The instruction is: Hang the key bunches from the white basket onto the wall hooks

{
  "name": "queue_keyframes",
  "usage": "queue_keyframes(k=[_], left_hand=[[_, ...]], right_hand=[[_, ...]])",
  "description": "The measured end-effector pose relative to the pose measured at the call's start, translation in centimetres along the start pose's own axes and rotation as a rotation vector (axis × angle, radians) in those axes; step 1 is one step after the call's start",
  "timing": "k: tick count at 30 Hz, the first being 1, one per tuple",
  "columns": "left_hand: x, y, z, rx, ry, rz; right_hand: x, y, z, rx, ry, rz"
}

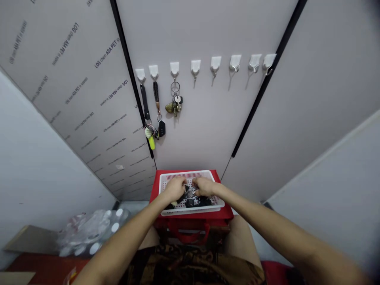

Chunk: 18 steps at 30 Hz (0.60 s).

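Brown-and-black patterned clothing [190, 266] covers the person's lap, nearest the camera, with both bare forearms reaching forward above it. Between the knees stands a red box [227, 211] with a red strap handle [190, 237] on its near side. On its flat top sits a white plastic basket [190, 212] with slotted, perforated walls, and in it lie bunches of keys and black fobs [198, 202], gathered mostly toward the near side.

Both hands are inside the basket. The left hand [176, 187] bends down over a dark item, its fingers curled close together; whether they grip it cannot be told. The right hand [204, 186] is just beside it, fingers narrow and bent down at the metal key rings [193, 191]; its hold is likewise too small to make out.

On the pale wall panel [204, 130] ahead, eight white hooks [195, 66] run in a row. From the leftmost three hang a black strap [144, 101] with a shell-like charm and a yellow-green tag, a braided strap [156, 93] with a black car fob [161, 128], and a ring of keys [177, 102] with a bronze-coloured charm.

Plastic-wrapped bottles [92, 229] stand low at the left.
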State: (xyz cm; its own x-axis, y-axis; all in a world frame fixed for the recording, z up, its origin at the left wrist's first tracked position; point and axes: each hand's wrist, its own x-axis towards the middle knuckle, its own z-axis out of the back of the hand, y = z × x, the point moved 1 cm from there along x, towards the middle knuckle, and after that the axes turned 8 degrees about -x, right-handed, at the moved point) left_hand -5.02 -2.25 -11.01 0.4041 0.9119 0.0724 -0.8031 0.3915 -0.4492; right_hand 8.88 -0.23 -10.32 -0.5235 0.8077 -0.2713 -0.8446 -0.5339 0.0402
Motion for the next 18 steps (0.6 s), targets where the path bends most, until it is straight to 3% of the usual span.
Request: queue_keyframes(k=[4,10,14,18], left_hand=[[-0.5,-0.9,-0.8,0.044,0.073,-0.157],[-0.8,0.4,0.3,0.033,0.137,-0.028],[-0.1,-0.1,1.5,-0.384,0.025,0.046],[1.1,-1.9,2.4,-0.843,0.000,0.003]], right_hand=[[0.1,0.1,-0.7,0.215,-0.087,0.007],[-0.2,0.0,-0.4,0.820,-0.191,0.042],[-0.6,0.0,2.8,1.146,-0.380,-0.107],[-1.1,0.2,6.7,1.292,-0.453,-0.153]])
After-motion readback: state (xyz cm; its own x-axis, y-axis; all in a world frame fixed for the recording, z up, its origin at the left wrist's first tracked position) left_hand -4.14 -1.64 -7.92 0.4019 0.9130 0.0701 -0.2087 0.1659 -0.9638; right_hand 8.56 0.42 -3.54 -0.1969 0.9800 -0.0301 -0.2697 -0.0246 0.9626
